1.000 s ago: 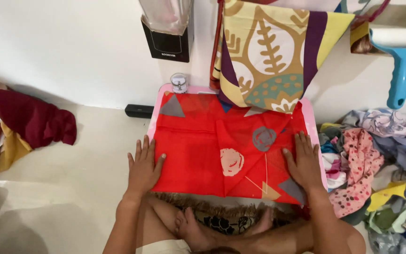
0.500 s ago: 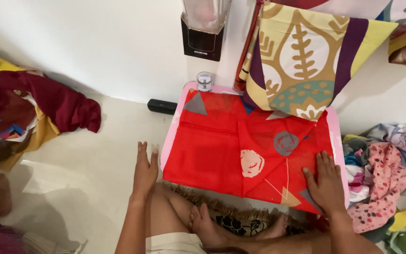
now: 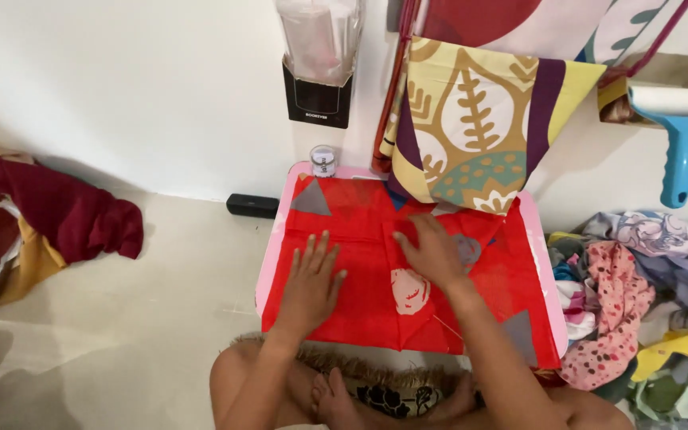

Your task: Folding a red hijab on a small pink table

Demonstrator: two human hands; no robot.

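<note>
Head view: red patterned cloth (image 3: 360,271) lies flat under both hands.

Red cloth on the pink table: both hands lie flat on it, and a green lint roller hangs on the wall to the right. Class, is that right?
Not quite. The head view shows the lint roller is blue, not green. The rest holds: the left hand and right hand lie flat on the red cloth over the pink table.
</note>
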